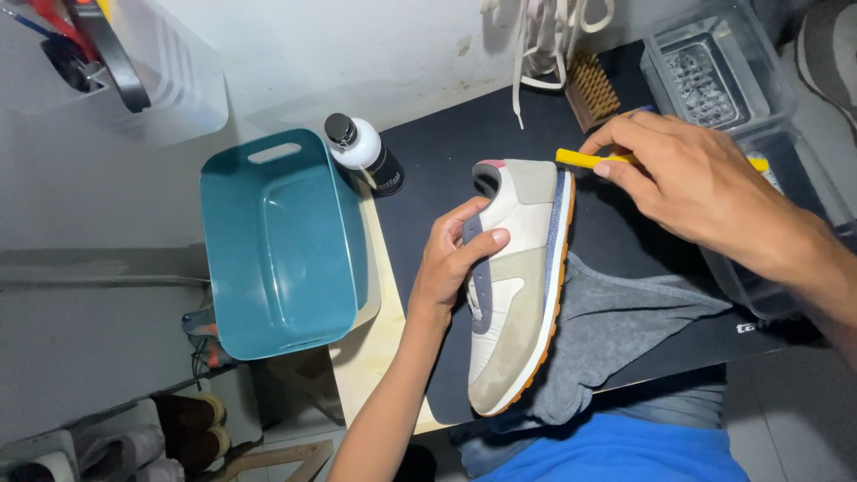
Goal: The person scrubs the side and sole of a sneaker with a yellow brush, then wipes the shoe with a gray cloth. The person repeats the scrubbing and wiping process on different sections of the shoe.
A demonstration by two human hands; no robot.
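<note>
i look down and see my left hand [453,259] wrapped around a shoe [518,286], with the thumb over the top and the fingers tucked into the opening. the shoe is white, grey and tan, with a blue and orange sole, and it lies on its side over a dark mat [446,152] on the tabletop [375,348]. its heel points away from me and its toe points toward me. my right hand [692,178] is pinching a thin yellow tool [585,159] between the thumb and fingers. the tip of the tool sits right by the heel edge of the shoe, touching or almost touching it; i cannot tell which. a grey cloth [616,330] lies under and beside the shoe on the right. to the left sits a teal tub [281,245], partly hanging off the tabletop edge. just behind it stands a small bottle [364,153] with a white body and a dark cap. farther back i see a brown brush [594,89] and white laces [544,40] by the wall. two clear boxes [714,71] sit at the right, behind my right hand.
</note>
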